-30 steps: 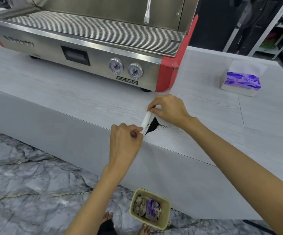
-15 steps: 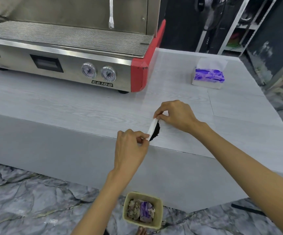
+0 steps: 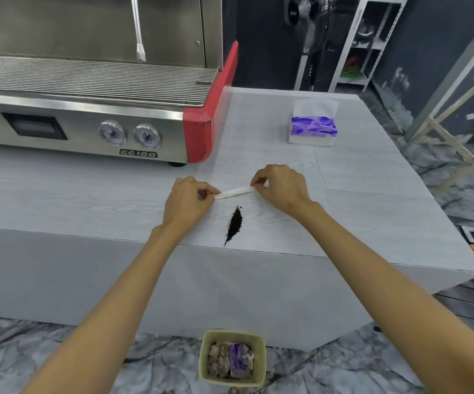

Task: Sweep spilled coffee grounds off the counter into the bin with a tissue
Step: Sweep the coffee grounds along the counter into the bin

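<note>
1. Counter: bare top left and right of the hands.
2. Espresso machine: back left, well apart.
3. Bin: on the floor below the front edge (roughly under the spill).
4. Left hand and right hand each pinch an end of the rolled tissue.
5. Coffee grounds: narrow streak between tissue and front edge, tip reaching the edge.
</note>
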A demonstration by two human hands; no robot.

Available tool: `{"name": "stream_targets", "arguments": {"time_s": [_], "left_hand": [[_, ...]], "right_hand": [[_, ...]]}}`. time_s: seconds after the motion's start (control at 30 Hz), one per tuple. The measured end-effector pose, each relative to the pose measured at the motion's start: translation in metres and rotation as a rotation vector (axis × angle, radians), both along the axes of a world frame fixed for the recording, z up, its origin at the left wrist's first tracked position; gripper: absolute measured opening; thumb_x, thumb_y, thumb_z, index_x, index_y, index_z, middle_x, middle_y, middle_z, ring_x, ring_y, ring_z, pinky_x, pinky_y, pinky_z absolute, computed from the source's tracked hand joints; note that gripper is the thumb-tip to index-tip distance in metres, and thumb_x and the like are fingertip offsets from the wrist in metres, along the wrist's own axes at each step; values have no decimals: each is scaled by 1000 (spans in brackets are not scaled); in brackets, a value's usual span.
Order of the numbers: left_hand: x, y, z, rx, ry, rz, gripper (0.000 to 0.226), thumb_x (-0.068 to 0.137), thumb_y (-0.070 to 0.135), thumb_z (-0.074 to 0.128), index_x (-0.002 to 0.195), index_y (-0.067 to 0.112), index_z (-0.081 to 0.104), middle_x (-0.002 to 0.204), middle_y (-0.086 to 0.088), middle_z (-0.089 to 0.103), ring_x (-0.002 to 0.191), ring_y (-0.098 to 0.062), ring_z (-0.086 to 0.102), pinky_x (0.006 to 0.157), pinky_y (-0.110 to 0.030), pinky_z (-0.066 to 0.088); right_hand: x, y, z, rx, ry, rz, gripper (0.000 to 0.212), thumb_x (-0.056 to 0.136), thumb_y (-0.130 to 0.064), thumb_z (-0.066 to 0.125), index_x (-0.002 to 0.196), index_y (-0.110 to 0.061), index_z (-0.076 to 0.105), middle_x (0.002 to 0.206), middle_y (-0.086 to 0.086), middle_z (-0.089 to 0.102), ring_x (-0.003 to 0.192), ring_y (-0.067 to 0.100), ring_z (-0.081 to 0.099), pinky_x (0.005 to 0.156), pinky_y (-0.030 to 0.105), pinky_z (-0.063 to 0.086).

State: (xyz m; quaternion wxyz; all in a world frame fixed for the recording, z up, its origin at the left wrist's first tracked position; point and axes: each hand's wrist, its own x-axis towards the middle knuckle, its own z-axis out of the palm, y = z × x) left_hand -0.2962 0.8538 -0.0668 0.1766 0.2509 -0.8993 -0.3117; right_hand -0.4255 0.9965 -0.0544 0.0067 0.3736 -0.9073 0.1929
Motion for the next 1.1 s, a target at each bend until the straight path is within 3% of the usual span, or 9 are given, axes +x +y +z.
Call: {"name": "stream_targets", "arguments": {"time_s": [0.23,0.37,0.57,0.73,0.9,1.1], "left_hand": [[16,-2,-5,-34,-38,-164,21,84,14,57,91,27,73,68,13,42,84,-14,40,66,-19,24],[26,0,-5,-87,-28,-204,19,85,19,58,92,30,72,67,14,42,82,-14,40,70,-24,32],[11,-6,4,-45,87,-136,19,84,19,59,92,31,72,69,15,44,81,-13,40,70,-24,32],[-4,-12,2,-55,-1,-136,19,86,17,59,95,26,72,78,2,50,87,-17,43,73,-26,35],[8,-11,-3,-96,-18,-192,20,87,16,57,96,25,72,69,10,39,81,-16,42,72,-26,33],[31,-2,0,-167,-78,-271,19,88,18,57,97,27,71,71,6,43,79,-16,42,75,-37,43]], "right_hand": [[26,26,-12,-39,27,27,17,88,-18,53,92,-22,68,96,-3,66,83,22,62,63,26,37],[35,37,-8,-42,14,43,15,88,-20,55,92,-24,69,95,-6,67,83,18,62,62,25,37],[17,24,8,-112,35,-2,12,87,-22,58,89,-25,70,93,-8,69,83,15,63,62,25,39],[5,5,1,-8,4,-31,17,87,-17,54,93,-21,69,100,-2,68,89,20,63,66,27,41],[17,12,-7,-32,-3,-23,17,87,-15,53,92,-20,68,98,-2,66,85,22,62,64,26,37],[43,33,-13,-60,-5,-1,15,87,-18,54,90,-23,68,93,-5,65,79,19,61,60,25,36]]}}
